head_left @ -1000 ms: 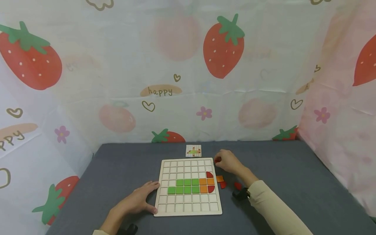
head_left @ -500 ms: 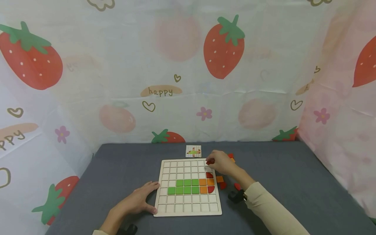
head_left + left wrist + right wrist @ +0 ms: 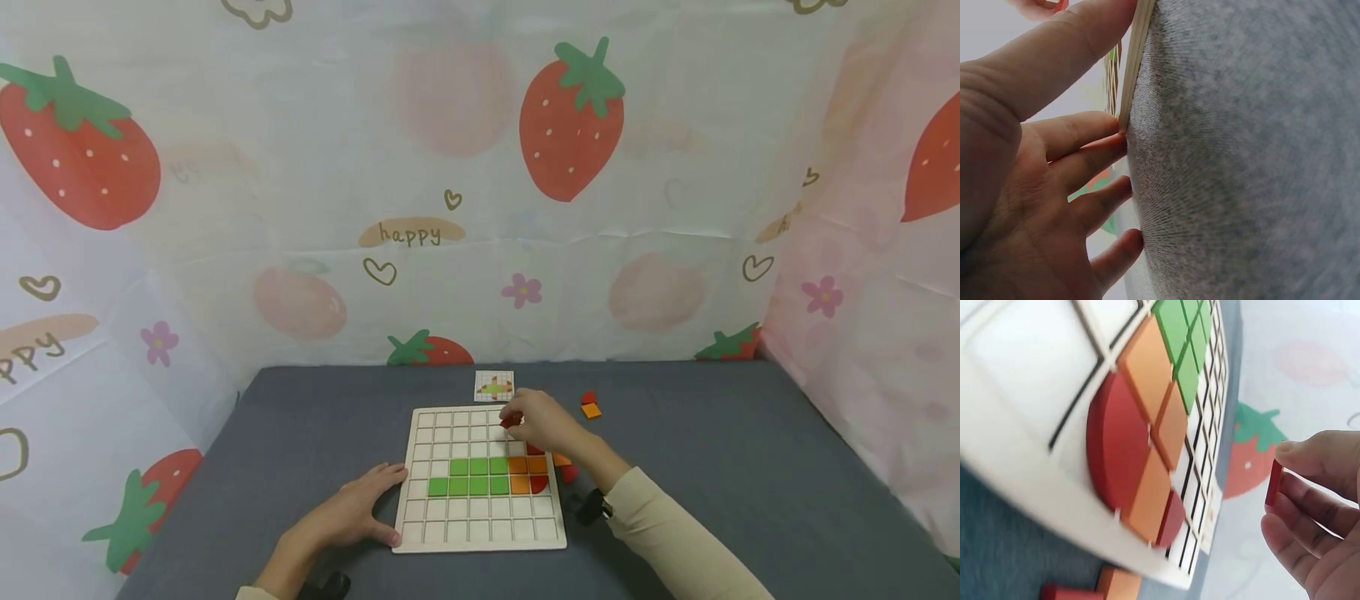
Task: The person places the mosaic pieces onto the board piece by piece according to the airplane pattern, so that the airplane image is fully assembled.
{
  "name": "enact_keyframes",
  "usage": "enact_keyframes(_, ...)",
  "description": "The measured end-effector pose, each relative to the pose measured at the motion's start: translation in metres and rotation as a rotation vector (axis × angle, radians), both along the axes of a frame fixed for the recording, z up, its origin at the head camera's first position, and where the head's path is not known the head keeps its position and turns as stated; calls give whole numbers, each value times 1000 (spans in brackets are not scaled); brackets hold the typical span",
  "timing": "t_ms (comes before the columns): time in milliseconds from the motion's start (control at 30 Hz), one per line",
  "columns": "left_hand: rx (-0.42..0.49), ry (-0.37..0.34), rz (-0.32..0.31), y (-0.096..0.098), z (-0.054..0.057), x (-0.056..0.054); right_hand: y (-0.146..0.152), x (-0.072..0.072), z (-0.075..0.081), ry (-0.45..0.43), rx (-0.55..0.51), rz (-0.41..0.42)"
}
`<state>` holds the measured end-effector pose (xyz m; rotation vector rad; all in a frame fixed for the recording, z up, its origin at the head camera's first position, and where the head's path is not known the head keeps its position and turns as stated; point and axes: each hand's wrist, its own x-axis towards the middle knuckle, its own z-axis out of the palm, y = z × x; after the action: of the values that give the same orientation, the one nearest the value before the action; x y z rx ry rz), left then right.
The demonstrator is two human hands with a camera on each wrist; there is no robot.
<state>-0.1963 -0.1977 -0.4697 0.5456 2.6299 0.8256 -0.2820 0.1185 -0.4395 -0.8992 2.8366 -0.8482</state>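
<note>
A wooden grid board (image 3: 480, 529) lies on the dark cloth. Green tiles (image 3: 478, 485) fill cells across its middle, with orange tiles (image 3: 519, 483) to their right and rounded red tiles (image 3: 1116, 444) at that end. Above the upper right cells, my right hand (image 3: 551, 421) pinches a small red tile (image 3: 1274, 482) between thumb and fingers, apart from the board in the right wrist view. My left hand (image 3: 352, 508) rests against the board's left edge, thumb near the lower corner, fingers fairly straight and spread in the left wrist view.
Behind the board lies a small pattern card (image 3: 494, 386). A loose orange tile (image 3: 591, 411) and a red piece (image 3: 588, 397) sit at the back right. Another orange tile (image 3: 561, 460) and red piece (image 3: 570, 473) lie beside the right edge, partly under my right arm.
My right hand has moved left with the red tile, from beside the board's upper right corner to over its cells, uncovering loose pieces at the back right. The left hand stays put.
</note>
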Motion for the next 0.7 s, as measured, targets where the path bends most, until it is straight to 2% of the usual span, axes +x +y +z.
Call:
enact_keyframes(467,-3,-13,14,0,-1,-1,-36,3,-3,55,13,162)
enact_keyframes(700,-7,-10,7,0,-1,-1,-54,4,-9,59,40,195)
